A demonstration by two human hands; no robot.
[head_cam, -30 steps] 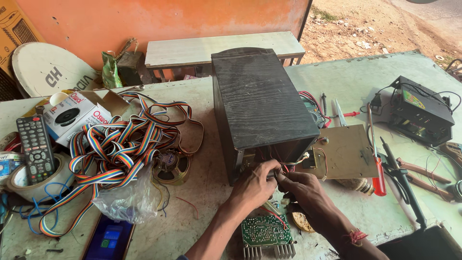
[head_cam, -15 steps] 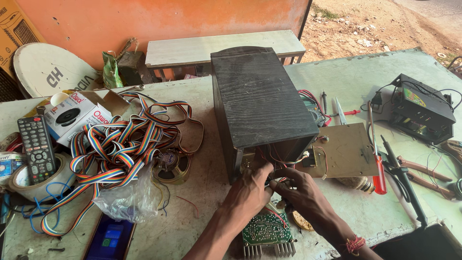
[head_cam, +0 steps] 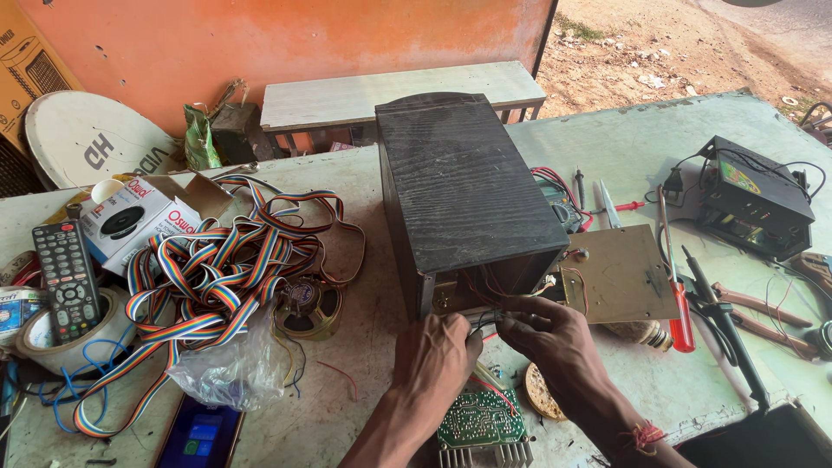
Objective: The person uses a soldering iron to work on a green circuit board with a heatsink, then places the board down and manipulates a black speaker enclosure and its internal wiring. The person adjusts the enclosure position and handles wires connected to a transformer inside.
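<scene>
Presently both hands meet at the open near end of the black speaker cabinet [head_cam: 468,186], whose long axis runs twelve-to-six. Left hand [head_cam: 438,355] and right hand [head_cam: 555,342] pinch thin wires [head_cam: 487,319] lying at twelve o'clock, the hands equally near.

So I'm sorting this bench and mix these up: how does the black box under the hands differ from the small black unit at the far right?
The black speaker cabinet is tall, plain and scuffed; the small black unit is low, with a coloured label on top. The cabinet's near end is open, with the left hand and right hand at its wires; the unit sits untouched, with leads attached. Both are black boxes on the workbench.
</scene>
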